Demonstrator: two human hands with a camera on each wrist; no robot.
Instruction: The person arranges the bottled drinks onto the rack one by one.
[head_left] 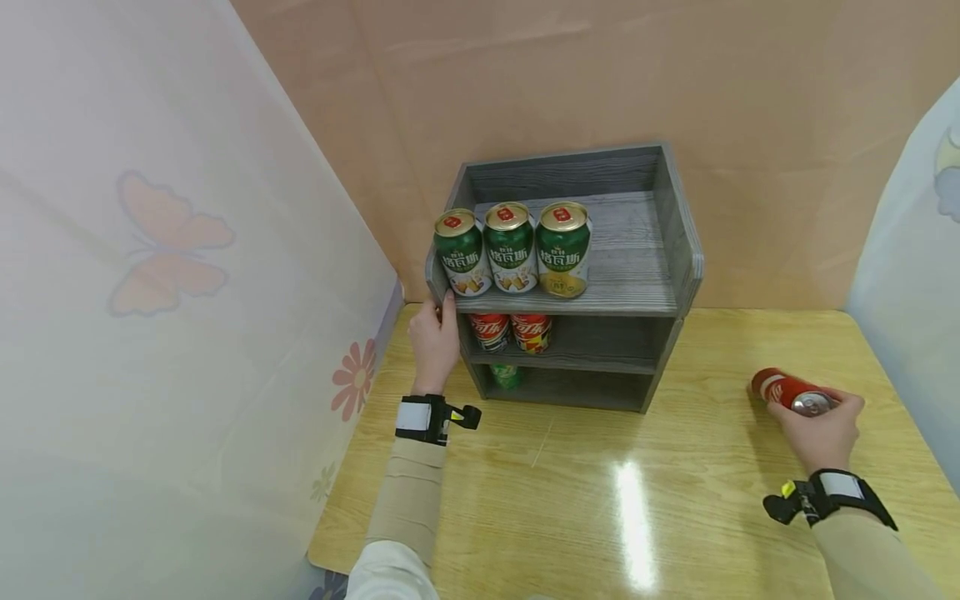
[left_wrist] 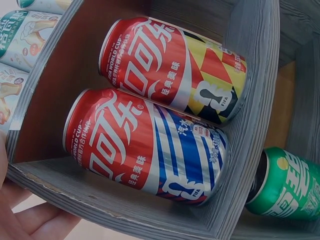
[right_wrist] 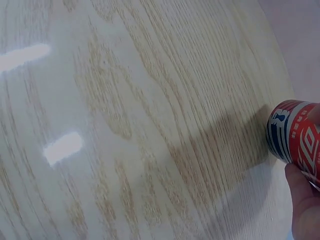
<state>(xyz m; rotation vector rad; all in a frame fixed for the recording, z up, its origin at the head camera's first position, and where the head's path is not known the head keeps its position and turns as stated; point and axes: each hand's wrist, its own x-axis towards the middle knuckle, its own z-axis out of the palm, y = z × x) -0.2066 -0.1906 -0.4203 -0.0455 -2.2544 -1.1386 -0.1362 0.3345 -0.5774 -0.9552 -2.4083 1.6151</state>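
Note:
My right hand (head_left: 823, 429) grips a red cola can (head_left: 780, 385) by its sides at the right of the table, its silver top tilted toward me. Blue and white stripes show at the can's lower end in the right wrist view. At the left side panel of a grey wooden shelf (head_left: 630, 250), my left hand (head_left: 435, 342) holds the edge, thumb in front and fingers curled round the outside. Beside that hand, two red cola cans (left_wrist: 120, 145) stand on the middle tier. A green soda can (left_wrist: 290, 185) is on the bottom tier, partly hidden by the board above.
Three green and white cans (head_left: 512, 250) stand in a row along the left of the top tier. The shelf rests on a light wooden table (head_left: 555, 483). A printed white wall sheet (head_left: 225, 375) closes in the left, another the right.

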